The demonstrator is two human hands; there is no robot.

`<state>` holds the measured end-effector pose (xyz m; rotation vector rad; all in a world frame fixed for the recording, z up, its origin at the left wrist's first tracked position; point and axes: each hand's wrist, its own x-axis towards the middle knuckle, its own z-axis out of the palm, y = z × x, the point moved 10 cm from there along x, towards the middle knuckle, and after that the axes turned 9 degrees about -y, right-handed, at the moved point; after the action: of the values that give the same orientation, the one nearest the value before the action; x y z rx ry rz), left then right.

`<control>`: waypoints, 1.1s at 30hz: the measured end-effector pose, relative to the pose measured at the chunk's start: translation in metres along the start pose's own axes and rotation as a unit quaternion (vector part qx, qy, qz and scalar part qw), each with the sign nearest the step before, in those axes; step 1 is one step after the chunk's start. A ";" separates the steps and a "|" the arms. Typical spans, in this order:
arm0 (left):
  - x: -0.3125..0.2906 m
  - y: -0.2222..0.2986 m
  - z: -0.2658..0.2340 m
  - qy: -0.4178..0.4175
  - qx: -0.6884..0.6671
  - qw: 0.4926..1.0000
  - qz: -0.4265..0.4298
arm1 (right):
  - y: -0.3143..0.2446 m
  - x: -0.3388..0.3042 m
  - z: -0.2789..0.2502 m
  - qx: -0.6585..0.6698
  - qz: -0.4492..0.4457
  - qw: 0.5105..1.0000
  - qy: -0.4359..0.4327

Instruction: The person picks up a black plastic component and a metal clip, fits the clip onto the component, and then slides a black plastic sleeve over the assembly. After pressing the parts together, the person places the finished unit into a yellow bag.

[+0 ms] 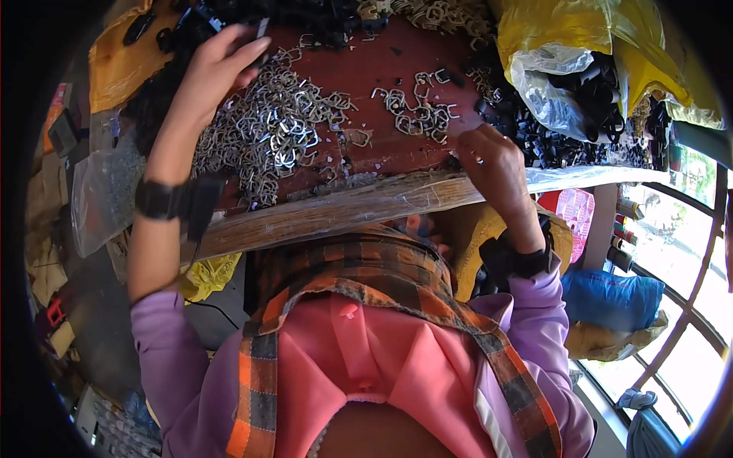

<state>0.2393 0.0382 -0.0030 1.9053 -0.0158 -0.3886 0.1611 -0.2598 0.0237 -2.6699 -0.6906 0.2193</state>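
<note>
My left hand is over the far left of the work surface, thumb and fingers closed on a small flat grey piece. Below it spreads a large heap of bent silver metal clips. At the near right edge of the surface is my right hand, its fingers curled together and pointing down; what they hold, if anything, is hidden. Just to its left lies a smaller group of the same curved metal clips. Small black plastic parts are piled beyond and to the right of that hand.
The reddish-brown tabletop ends at a plastic-wrapped wooden front edge. More black parts and brassy clips lie along the back. A yellow bag stands far right, an orange one far left. Windows are on the right.
</note>
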 end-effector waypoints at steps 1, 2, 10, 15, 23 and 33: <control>-0.018 -0.004 0.002 0.009 -0.110 0.993 -0.028 | 0.007 0.004 0.001 -0.001 0.003 1.000 0.000; -0.029 -0.006 0.004 0.006 -0.112 0.993 -0.027 | 0.021 0.006 -0.004 -0.024 0.031 0.999 0.021; -0.084 -0.030 0.061 -0.100 -0.410 0.903 -0.080 | 0.033 0.037 -0.030 -0.080 0.026 0.988 0.126; -0.088 -0.030 0.077 -0.110 -0.440 0.887 -0.082 | -0.003 0.065 -0.014 -0.035 -0.056 0.991 0.117; -0.088 -0.025 0.099 -0.132 -0.459 0.875 -0.081 | -0.009 0.090 0.021 -0.089 -0.077 0.993 0.018; -0.086 -0.014 0.117 -0.158 -0.451 0.875 -0.075 | -0.004 0.097 0.026 -0.073 -0.087 0.993 -0.009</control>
<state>0.1233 -0.0462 -0.0295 0.9044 0.0842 -0.6703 0.2368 -0.2001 -0.0042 -2.7277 -0.9756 0.1513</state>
